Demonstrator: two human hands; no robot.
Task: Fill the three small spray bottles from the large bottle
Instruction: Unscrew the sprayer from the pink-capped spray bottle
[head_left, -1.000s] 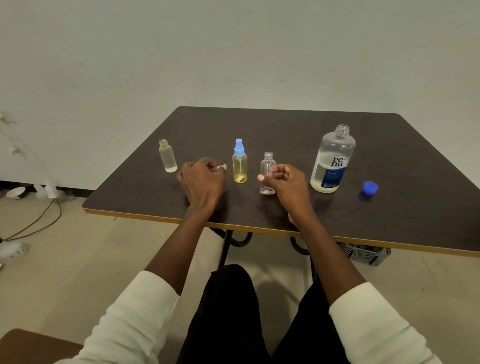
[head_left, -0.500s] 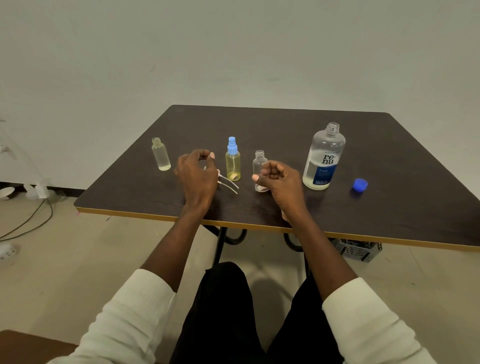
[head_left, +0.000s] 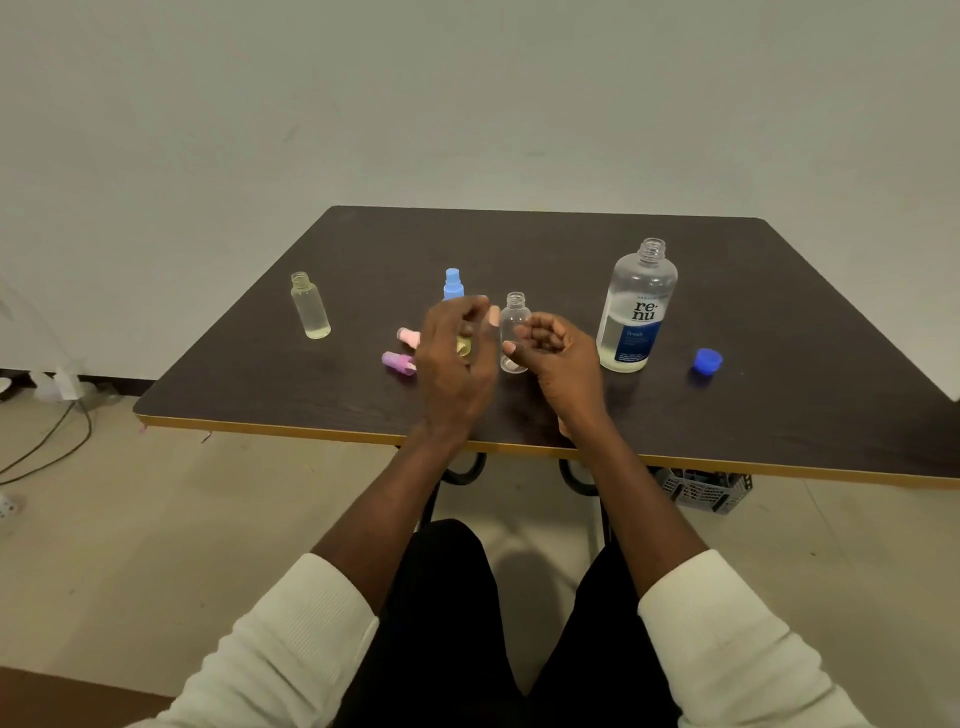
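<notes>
Two spray heads (head_left: 402, 349), a second ago under the left hand (head_left: 453, 358), lay released near the tabletop's front edge, both hands loosely curled and empty, right hand (head_left: 556, 353) beside the empty small bottle (head_left: 514, 332), large bottle (head_left: 636, 309) uncapped at right.

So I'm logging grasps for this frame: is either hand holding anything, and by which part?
Neither. The left hand hovers loosely curled in front of the blue-capped spray bottle; the right hand is relaxed beside the empty small bottle.
</notes>
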